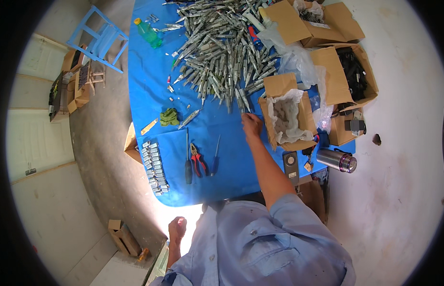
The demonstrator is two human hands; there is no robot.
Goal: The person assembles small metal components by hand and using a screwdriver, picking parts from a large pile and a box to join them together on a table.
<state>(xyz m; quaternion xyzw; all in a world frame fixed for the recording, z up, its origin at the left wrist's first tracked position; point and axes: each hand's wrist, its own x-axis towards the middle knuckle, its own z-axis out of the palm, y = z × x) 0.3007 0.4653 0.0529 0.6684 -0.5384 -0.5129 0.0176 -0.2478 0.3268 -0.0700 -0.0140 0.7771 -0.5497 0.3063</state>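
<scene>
My right hand (251, 125) reaches over the blue-covered table to the near edge of a big heap of slender grey metal pieces (217, 57). Its fingers are closed on the end of one slender grey metal piece (242, 101). Off the table's near edge, low beside my body, hangs my left hand (177, 228), its fingers curled in with nothing visible in them. Between the heap and me lie a dark screwdriver (188, 167), red-handled pliers (197, 159) and a thin blue screwdriver (215, 162). A single grey piece (189, 118) rests apart from the heap.
Just right of my right hand stands a paper-lined cardboard box (305, 119). Farther right are a box of black items (343, 74) and a steel flask (334, 159). Small metal parts (155, 167) stand in rows at the table's left edge. A green bottle (149, 34) lies farther back.
</scene>
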